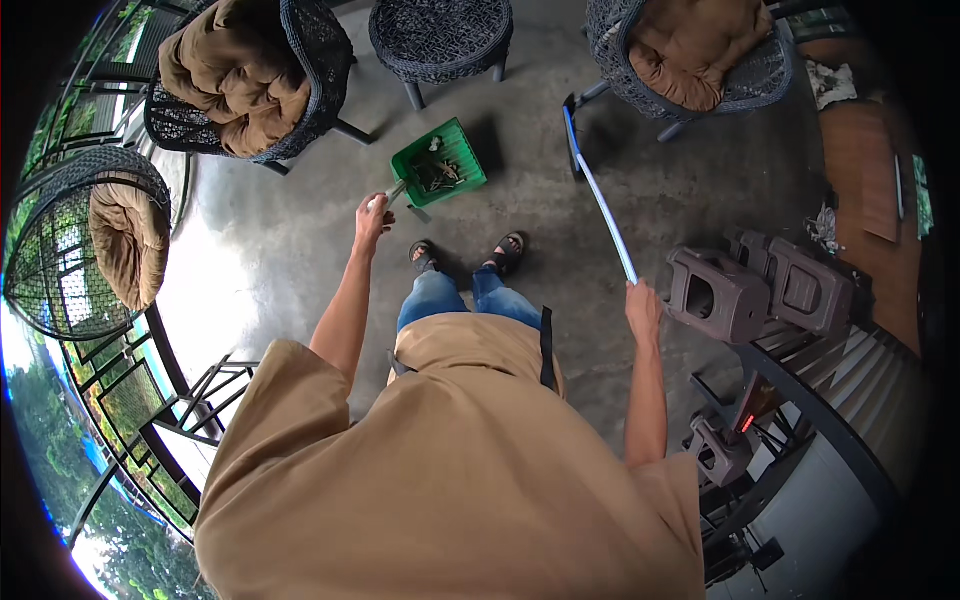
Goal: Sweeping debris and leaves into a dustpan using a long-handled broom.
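Observation:
My left hand (373,220) is closed around the short handle of a green dustpan (466,150), which hangs or rests just ahead of my feet; I cannot tell whether it touches the floor. Inside it lie dry leaves, twigs and small pale scraps (445,176). My right hand (643,308) grips the end of a long pale-blue broom handle (606,212). That handle slants away to the broom's narrow blue and dark head (571,135), by the legs of the far right wicker chair. The bristles are hard to make out.
Wicker chairs with brown cushions stand far left (235,75) and far right (690,55), with a round wicker stool (441,40) between them. A cushioned wicker hanging chair (130,235) is at left. Brown plastic stools (718,300) stand close beside my right hand.

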